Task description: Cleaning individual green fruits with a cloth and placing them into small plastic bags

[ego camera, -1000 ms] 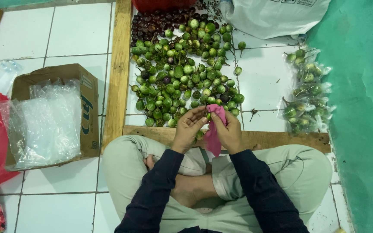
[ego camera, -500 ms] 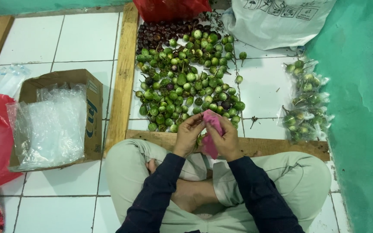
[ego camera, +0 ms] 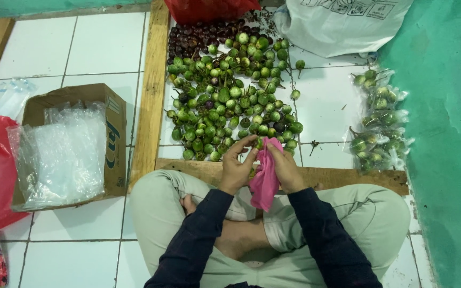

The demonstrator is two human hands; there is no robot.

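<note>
White tiled floor (ego camera: 38,48), wooden frame around a heap of small round green eggplants (ego camera: 230,96). Left hand (ego camera: 237,168) pinches one fruit while right hand (ego camera: 285,169) grips a pink cloth (ego camera: 265,178), looks like wiping; it'd need turning next.

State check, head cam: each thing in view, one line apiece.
left hand: on the pink cloth, fingers bent
right hand: gripping pink cloth
pink cloth: bunched, hanging between the hands
green fruit pile: loose on the tiles
cardboard box: open, clear bags spilling out
packed bags: filled, by the wall
</note>
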